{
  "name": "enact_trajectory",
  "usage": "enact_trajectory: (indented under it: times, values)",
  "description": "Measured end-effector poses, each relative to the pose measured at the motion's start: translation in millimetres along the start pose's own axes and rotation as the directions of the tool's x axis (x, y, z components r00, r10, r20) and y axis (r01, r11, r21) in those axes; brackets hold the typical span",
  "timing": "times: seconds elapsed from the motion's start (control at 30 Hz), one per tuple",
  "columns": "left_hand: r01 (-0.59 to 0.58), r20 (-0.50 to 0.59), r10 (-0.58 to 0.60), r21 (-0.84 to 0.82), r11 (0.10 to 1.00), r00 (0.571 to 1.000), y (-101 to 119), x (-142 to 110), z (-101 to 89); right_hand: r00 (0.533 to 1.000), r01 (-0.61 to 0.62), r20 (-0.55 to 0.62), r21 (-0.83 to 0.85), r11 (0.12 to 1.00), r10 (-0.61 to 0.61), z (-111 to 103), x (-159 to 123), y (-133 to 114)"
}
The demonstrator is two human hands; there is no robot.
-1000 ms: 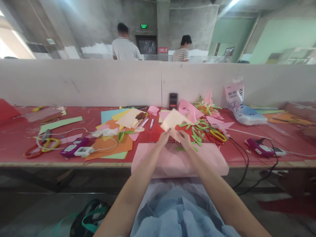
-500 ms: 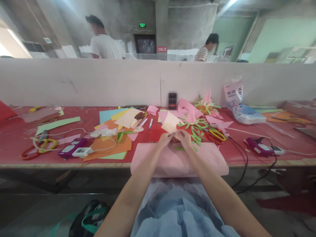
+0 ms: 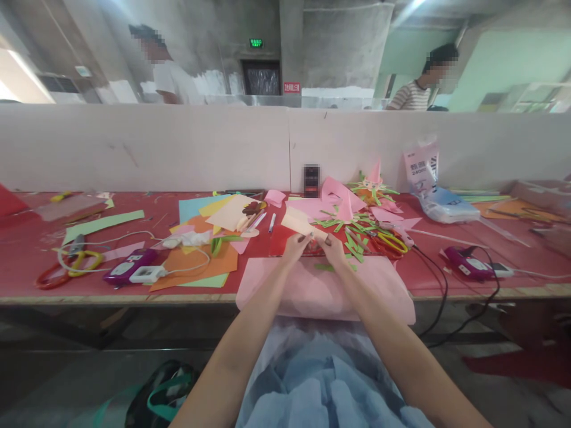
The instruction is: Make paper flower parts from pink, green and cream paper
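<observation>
Paper (image 3: 295, 220), pale like cream, is held between my two hands, just past the pink cushion (image 3: 263, 285) at the front of the table (image 3: 27, 261). My left hand (image 3: 295, 246) pinches its near side. My right hand (image 3: 333, 248) pinches it too, at the corner on the right. My hands are close to each other, with a small gap between them. The far end of the sheet points away from me and a bit to the left. I can't tell if it has a fold, because my fingers cover the near part.

A red sheet (image 3: 279, 241) lies under my work. Green strips (image 3: 355, 245) lie in a messy pile just beside my right hand, and scissors with yellow handles (image 3: 392, 242) are next to them. Pink paper shapes (image 3: 341, 205) sit behind the strips.

A pen (image 3: 272, 223) lies past my left hand. More to the left are an orange sheet (image 3: 225, 257), a blue sheet (image 3: 191, 209) and a purple box (image 3: 127, 268) with a white plug. A dark phone (image 3: 311, 183) stands up against the white wall (image 3: 156, 148), and its screen is blurry. Two people (image 3: 172, 80) are on the other side of the wall, well apart.
</observation>
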State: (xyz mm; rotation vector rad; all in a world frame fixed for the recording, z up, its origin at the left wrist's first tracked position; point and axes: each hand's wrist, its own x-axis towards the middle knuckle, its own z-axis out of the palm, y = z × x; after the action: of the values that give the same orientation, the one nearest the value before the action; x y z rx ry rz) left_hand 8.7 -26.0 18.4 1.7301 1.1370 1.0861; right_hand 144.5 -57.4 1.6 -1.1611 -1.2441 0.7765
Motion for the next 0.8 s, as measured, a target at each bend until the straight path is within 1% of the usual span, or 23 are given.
enact_trajectory:
  times: [0.1, 0.17, 0.27, 0.37, 0.43, 0.5, 0.57, 0.6, 0.73, 0.8]
  values:
    - [-0.035, 0.038, 0.033, 0.058, 0.998, 0.999, -5.3, 2.6, 0.8, 1.000, 0.005, 0.010, -0.029, 1.000, -0.004, -0.5, -0.8, -2.4]
    - [-0.026, 0.052, 0.022, 0.068, 0.997, 0.998, -10.0, 4.7, 1.4, 1.000, -0.004, 0.019, -0.019, 1.000, 0.004, 0.0, -1.6, -4.6]
    - [0.011, 0.069, -0.012, 0.023, 1.000, 0.998, -15.3, 6.7, 3.1, 1.000, -0.005, 0.026, 0.009, 1.000, 0.005, 0.5, -1.9, -6.5]
    - [0.015, 0.085, -0.013, -0.023, 1.000, 0.996, -14.5, 6.1, 3.9, 0.999, -0.006, -0.032, -0.047, 0.999, 0.004, 0.2, -0.7, -5.6]
    - [0.016, 0.054, -0.016, 0.000, 1.000, 0.998, -11.1, 4.9, 2.8, 0.999, -0.008, -0.039, -0.063, 0.998, 0.005, 0.0, -0.1, -4.5]
    - [0.043, -0.030, -0.042, 0.052, 0.998, 0.999, -7.7, 4.1, 0.9, 1.000, -0.008, 0.006, -0.026, 1.000, 0.008, 0.3, -0.1, -4.0]
    - [0.094, -0.104, -0.086, 0.077, 0.993, 0.991, -6.0, 4.2, -0.9, 0.999, -0.014, 0.048, 0.015, 1.000, 0.013, 1.0, -0.6, -4.3]
    - [0.109, -0.115, -0.101, 0.066, 0.992, 0.988, -6.0, 4.5, -1.3, 0.999, -0.019, 0.051, 0.023, 1.000, 0.017, 1.4, -1.0, -4.6]
    - [0.114, -0.089, -0.117, -0.043, 0.993, 0.989, -10.7, 7.9, -1.2, 0.999, -0.021, 0.041, 0.021, 1.000, 0.020, 2.6, -1.9, -6.1]
    - [0.139, -0.129, -0.155, -0.126, 0.982, 0.979, -13.9, 10.6, -2.2, 0.999, -0.018, 0.041, 0.020, 1.000, 0.017, 2.6, -2.1, -6.7]
